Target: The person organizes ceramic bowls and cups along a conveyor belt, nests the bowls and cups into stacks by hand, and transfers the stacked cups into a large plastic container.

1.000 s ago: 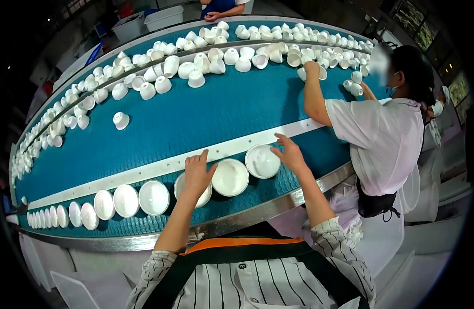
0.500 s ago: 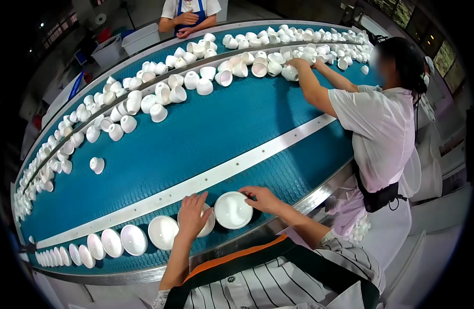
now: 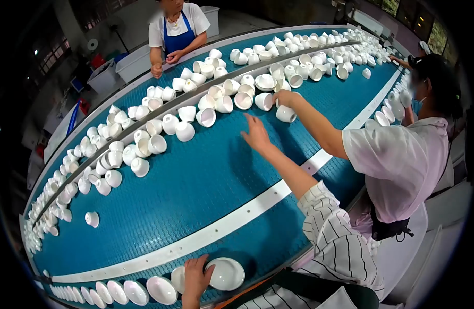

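My left hand (image 3: 197, 275) is at the near lane of the blue belt, fingers apart, beside a large white bowl (image 3: 225, 273) and partly over another bowl (image 3: 179, 278). More upright bowls (image 3: 136, 292) run in a row to the left. My right hand (image 3: 257, 135) reaches over the wide middle belt (image 3: 196, 175), fingers spread and holding nothing. It is just below the heap of small white cups (image 3: 206, 117) lying along the curved divider. A co-worker's hand, close to my right hand, touches a white cup (image 3: 286, 114).
A co-worker (image 3: 396, 149) in a white shirt leans in from the right. Across the belt stands a person in a blue apron (image 3: 178, 36). A white rail (image 3: 232, 221) separates the lanes. One lone cup (image 3: 92, 219) lies at the left. White tubs (image 3: 134, 63) stand behind.
My right hand has left the large bowl and moved up and forward over the middle belt. My left hand stays by the bowls. The view has shifted, and the co-worker's hands have moved apart.
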A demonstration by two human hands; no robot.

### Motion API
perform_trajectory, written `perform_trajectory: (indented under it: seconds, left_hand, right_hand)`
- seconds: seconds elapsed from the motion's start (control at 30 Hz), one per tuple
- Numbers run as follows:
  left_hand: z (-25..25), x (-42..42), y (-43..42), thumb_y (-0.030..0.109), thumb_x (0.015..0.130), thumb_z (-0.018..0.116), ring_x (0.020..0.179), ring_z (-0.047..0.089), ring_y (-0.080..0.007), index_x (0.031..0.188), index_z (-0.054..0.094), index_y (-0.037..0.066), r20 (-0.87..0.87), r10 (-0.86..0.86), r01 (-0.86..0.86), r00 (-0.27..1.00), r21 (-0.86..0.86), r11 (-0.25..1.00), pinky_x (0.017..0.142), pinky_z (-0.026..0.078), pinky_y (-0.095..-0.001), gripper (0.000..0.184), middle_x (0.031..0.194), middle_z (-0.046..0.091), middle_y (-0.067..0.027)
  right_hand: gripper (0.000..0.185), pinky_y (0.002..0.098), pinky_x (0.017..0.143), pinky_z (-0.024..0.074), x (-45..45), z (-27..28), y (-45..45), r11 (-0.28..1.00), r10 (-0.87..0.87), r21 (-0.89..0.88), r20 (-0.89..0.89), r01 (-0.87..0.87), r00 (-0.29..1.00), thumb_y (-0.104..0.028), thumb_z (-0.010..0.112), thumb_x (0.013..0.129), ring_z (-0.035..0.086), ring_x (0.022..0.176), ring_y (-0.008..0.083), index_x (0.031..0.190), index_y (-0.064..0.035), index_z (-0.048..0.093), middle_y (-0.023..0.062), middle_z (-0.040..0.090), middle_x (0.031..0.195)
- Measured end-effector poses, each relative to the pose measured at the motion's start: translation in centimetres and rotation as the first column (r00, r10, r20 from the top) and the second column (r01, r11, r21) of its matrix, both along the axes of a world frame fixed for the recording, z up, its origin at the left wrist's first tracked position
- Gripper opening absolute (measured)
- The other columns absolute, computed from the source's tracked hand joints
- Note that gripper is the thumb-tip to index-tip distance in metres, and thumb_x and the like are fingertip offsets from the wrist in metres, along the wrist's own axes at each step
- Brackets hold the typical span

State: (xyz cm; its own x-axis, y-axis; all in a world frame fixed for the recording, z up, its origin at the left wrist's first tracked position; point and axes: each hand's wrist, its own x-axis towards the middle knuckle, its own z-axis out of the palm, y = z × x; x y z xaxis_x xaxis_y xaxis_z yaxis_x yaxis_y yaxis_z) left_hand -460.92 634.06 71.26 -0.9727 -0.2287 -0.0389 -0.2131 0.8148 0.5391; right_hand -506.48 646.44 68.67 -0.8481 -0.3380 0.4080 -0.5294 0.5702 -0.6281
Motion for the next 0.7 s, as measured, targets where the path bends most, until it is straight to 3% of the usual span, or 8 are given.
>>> perform_trajectory:
  seconds: [0.17, 0.27, 0.37, 0.4, 0.47, 0.53, 0.57, 0.7]
  left_hand:
    - [1.0, -3.8, 1.4, 0.016, 0.081, 0.065, 0.097, 0.054, -0.0354, 0.111, 0.060, 0.004, -0.027, 0.101, -0.102, 0.995, -0.034, 0.994, 0.087, 0.042, -0.0432, 0.033, 0.103, 0.061, -0.0177]
    - [1.4, -7.3, 2.6, 0.014, 0.081, 0.066, 0.099, 0.054, -0.0355, 0.112, 0.060, 0.005, -0.061, 0.076, -0.077, 0.995, -0.013, 0.997, 0.086, 0.043, -0.0426, 0.033, 0.106, 0.060, -0.0158]
    - [1.3, -10.9, 3.8, 0.013, 0.081, 0.066, 0.098, 0.056, -0.0360, 0.110, 0.060, 0.004, -0.084, 0.046, -0.048, 0.995, -0.012, 0.999, 0.084, 0.045, -0.0413, 0.030, 0.104, 0.061, -0.0170]
    - [2.2, -12.9, 4.7, 0.012, 0.081, 0.067, 0.097, 0.057, -0.0362, 0.109, 0.060, 0.003, -0.043, 0.043, -0.041, 0.998, 0.035, 0.999, 0.084, 0.045, -0.0407, 0.030, 0.103, 0.062, -0.0176]
    - [2.9, -16.5, 6.2, 0.012, 0.082, 0.066, 0.098, 0.058, -0.0364, 0.108, 0.060, 0.003, -0.078, 0.043, -0.038, 0.996, 0.062, 0.997, 0.084, 0.045, -0.0410, 0.028, 0.103, 0.062, -0.0199]
    - [0.7, -19.9, 6.3, 0.014, 0.076, 0.070, 0.098, 0.058, -0.0318, 0.107, 0.059, 0.000, -0.117, 0.074, -0.064, 0.990, 0.087, 0.994, 0.087, 0.043, -0.0391, 0.036, 0.098, 0.064, -0.0159]
    - [0.5, -22.0, 6.7, 0.014, 0.077, 0.069, 0.104, 0.056, -0.0315, 0.113, 0.056, -0.001, -0.140, 0.116, -0.102, 0.983, 0.101, 0.990, 0.087, 0.043, -0.0387, 0.041, 0.104, 0.062, -0.0174]
    - [-0.3, -30.0, 9.5, 0.017, 0.078, 0.069, 0.121, 0.044, -0.0339, 0.134, 0.035, -0.002, -0.233, 0.226, -0.184, 0.946, 0.188, 0.965, 0.093, 0.041, -0.0396, 0.068, 0.131, 0.044, -0.0220]
  right_hand:
    - [0.035, 0.0414, 0.078, 0.0436, -17.7, -2.2, -4.3, 0.931, -0.216, 0.188, -0.404, 0.312, 0.889, -0.007, 0.057, 0.075, 0.053, 0.099, 0.0309, 0.109, -0.0070, 0.052, 0.0156, 0.054, 0.101]
    - [0.023, 0.0408, 0.074, 0.0478, -22.6, -3.8, -5.1, 0.909, -0.235, 0.253, -0.342, 0.330, 0.910, -0.009, 0.056, 0.077, 0.059, 0.092, 0.0286, 0.099, -0.0076, 0.057, 0.0140, 0.060, 0.094]
    - [0.029, 0.0409, 0.064, 0.0511, -24.8, -4.7, -5.0, 0.935, -0.109, 0.327, -0.105, 0.138, 0.988, -0.007, 0.054, 0.077, 0.064, 0.082, 0.0290, 0.106, -0.0105, 0.055, 0.0138, 0.063, 0.086]
    - [0.024, 0.0395, 0.056, 0.0515, -24.9, -5.4, -4.8, 0.917, -0.102, 0.354, -0.236, 0.183, 0.966, -0.010, 0.051, 0.081, 0.066, 0.072, 0.0274, 0.104, -0.0119, 0.057, 0.0118, 0.065, 0.078]
    - [0.023, 0.0397, 0.056, 0.0511, -23.4, -4.6, -3.3, 0.909, -0.019, 0.398, -0.253, 0.122, 0.967, -0.010, 0.050, 0.081, 0.066, 0.071, 0.0277, 0.102, -0.0121, 0.060, 0.0109, 0.065, 0.073]
    - [0.035, 0.0409, 0.059, 0.0510, -20.0, -2.8, -1.2, 0.849, 0.220, 0.520, -0.190, -0.092, 0.957, -0.007, 0.054, 0.078, 0.065, 0.072, 0.0281, 0.111, -0.0162, 0.060, 0.0109, 0.065, 0.075]
    - [0.021, 0.0395, 0.057, 0.0507, -17.2, -1.6, -0.1, 0.825, 0.311, 0.544, -0.209, -0.154, 0.927, -0.012, 0.054, 0.080, 0.066, 0.071, 0.0263, 0.099, -0.0124, 0.063, 0.0093, 0.066, 0.074]
    - [0.033, 0.0424, 0.068, 0.0519, -7.8, 0.3, 3.9, 0.646, 0.565, 0.519, 0.168, -0.560, 0.808, -0.015, 0.062, 0.074, 0.066, 0.082, 0.0301, 0.107, -0.0109, 0.062, 0.0129, 0.067, 0.087]
